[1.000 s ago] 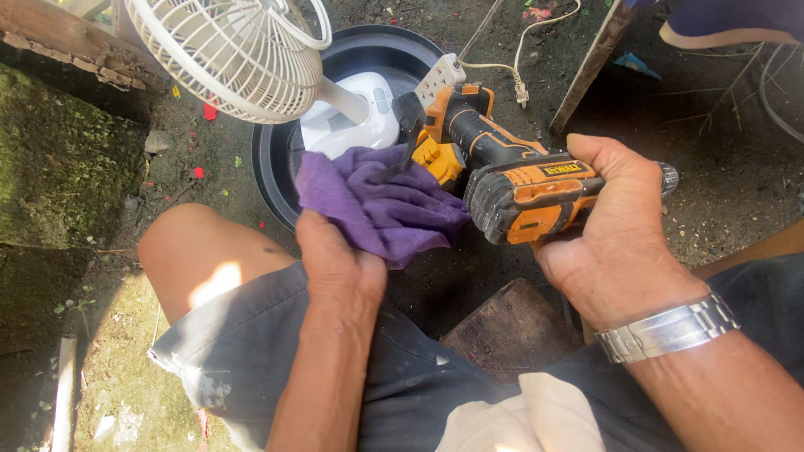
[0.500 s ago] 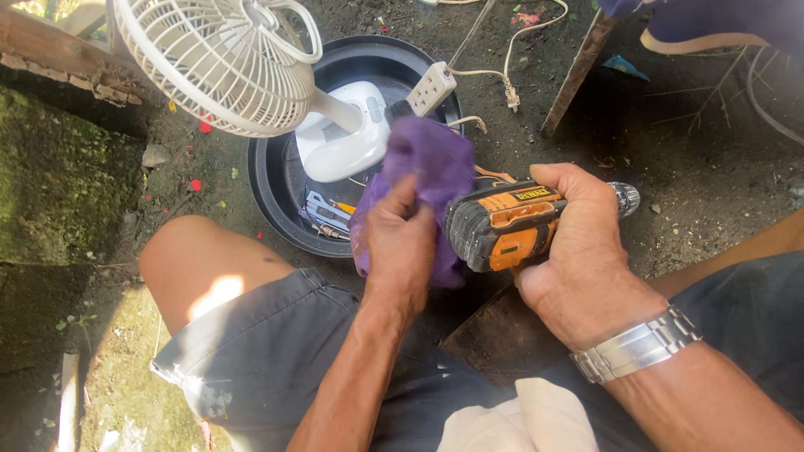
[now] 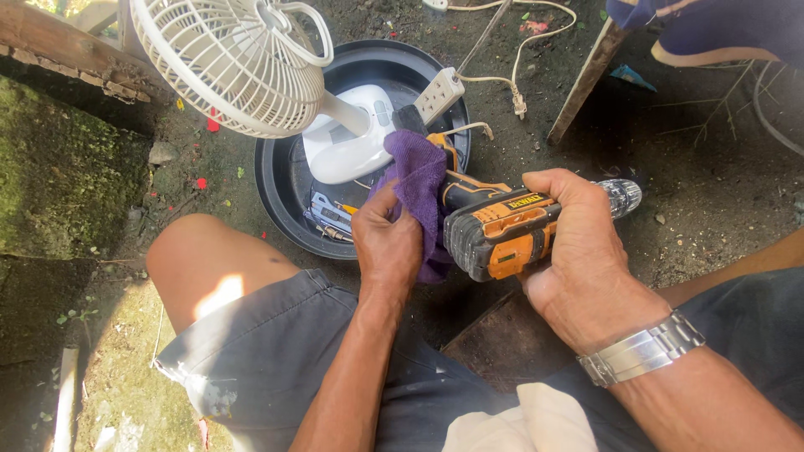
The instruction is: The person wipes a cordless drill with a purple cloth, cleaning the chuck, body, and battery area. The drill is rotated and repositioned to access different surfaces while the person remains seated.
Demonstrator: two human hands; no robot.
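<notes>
My right hand (image 3: 586, 251) grips an orange and black cordless drill (image 3: 502, 230) around its body, with the chuck pointing right. My left hand (image 3: 387, 243) pinches a purple cloth (image 3: 419, 188) and presses it against the drill's handle end. Both hands are above my lap, in front of a black round basin (image 3: 285, 180). A silver watch sits on my right wrist.
A white desk fan (image 3: 251, 67) stands with its base in the basin, beside small hand tools (image 3: 331, 218). A white power strip (image 3: 440, 94) with its cord lies on the dirt behind. A wooden plank (image 3: 586, 79) and a mossy stone (image 3: 59, 167) flank the spot.
The drill has been turned so the chuck points right. My left hand has lifted the cloth from under the drill up against its handle end.
</notes>
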